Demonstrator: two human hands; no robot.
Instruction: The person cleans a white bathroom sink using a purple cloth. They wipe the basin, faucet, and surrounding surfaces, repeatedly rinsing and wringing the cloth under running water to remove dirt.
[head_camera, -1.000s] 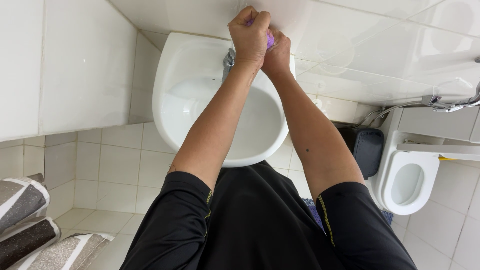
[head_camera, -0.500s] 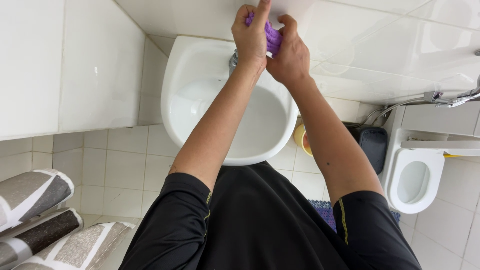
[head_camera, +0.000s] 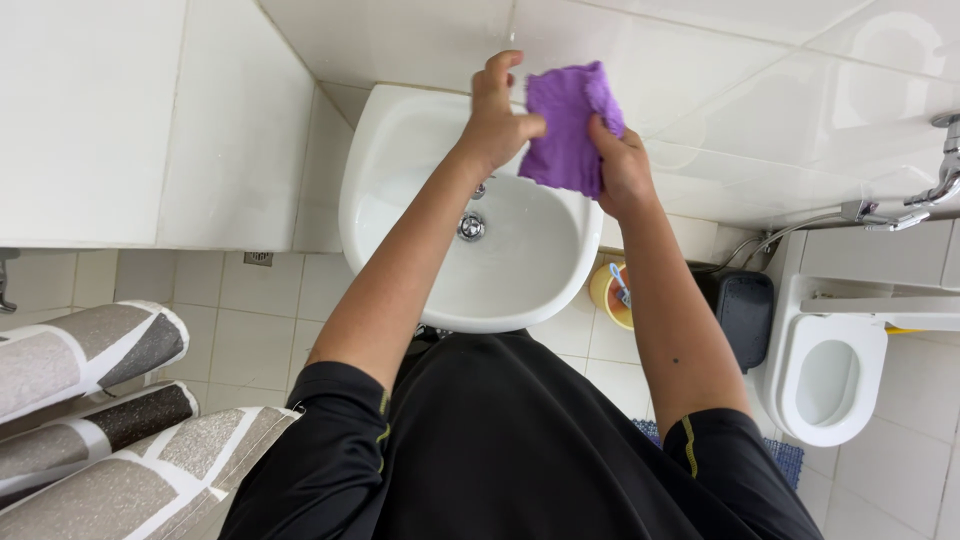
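Purple cloth (head_camera: 568, 128) hangs above the sink's (head_camera: 400, 130) back rim, pinched by the right hand (head_camera: 622, 165) and left hand's (head_camera: 497, 120) thumb; light grip, could drop into the basin.

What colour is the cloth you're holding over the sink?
Purple. The cloth, held by the left hand and right hand, shows in the head view.
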